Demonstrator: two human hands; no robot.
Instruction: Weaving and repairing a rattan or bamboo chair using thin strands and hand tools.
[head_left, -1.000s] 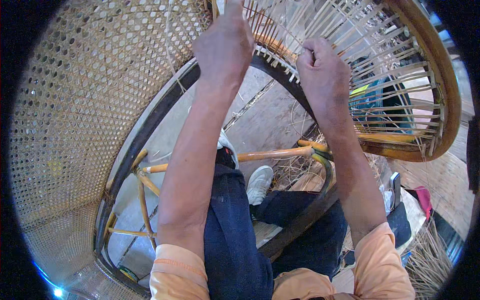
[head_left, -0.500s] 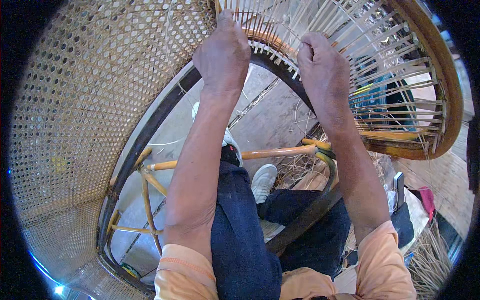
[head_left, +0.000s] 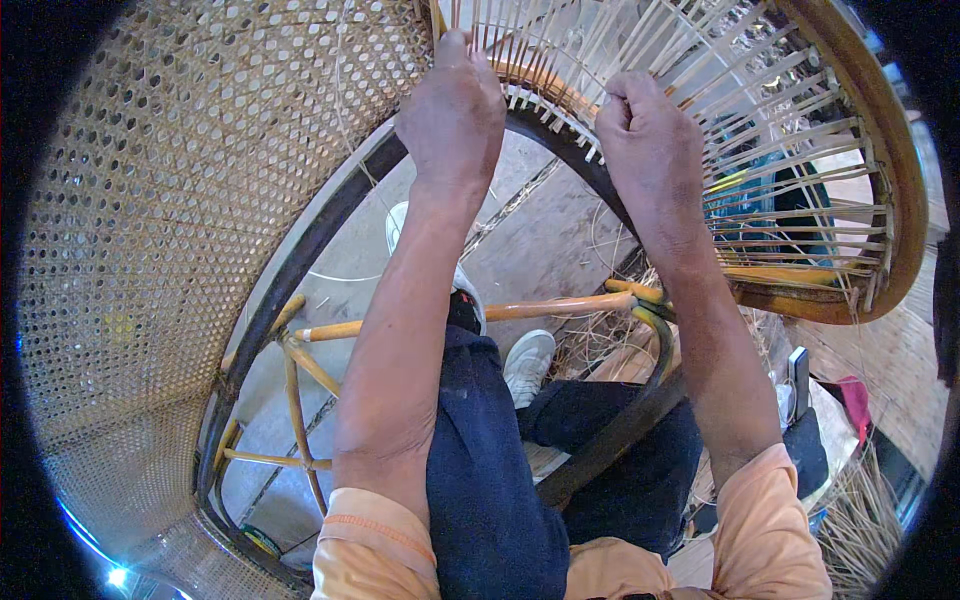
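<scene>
Far left: a finished woven cane panel (head_left: 190, 230), honeycomb pattern, curves up and fills that side of the view. A dark curved frame rail (head_left: 300, 260) bounds it and sweeps up toward the hands.

Below centre-left: rattan stretchers (head_left: 300, 370) of the chair base cross over a pale concrete floor (head_left: 350, 260). A white shoe (head_left: 527, 362) shows past the dark trouser leg (head_left: 480, 470).

Left hand (head_left: 455, 115): raised to the rim of the unfinished seat frame, fingers curled closed. It seems to pinch a cane strand at the top edge, though the strand itself is hidden behind the knuckles. Compared with a second ago, this hand sits slightly lower and closer to the rim; I read that as a pull drawn snug.

Right hand (head_left: 650, 140): fisted shut beside the left, well apart from it, knuckles against the row of cane strands (head_left: 720, 110) stretched across the round wooden seat frame (head_left: 890, 180). What it grips I cannot tell; likely a strand end. It has barely shifted over the same second.

The strands run mostly parallel with a few crossings, open gaps between, so the weave looks early, far from the density of the left panel.

Far right, low: loose cane offcuts (head_left: 870, 520) lie on the floor.
</scene>
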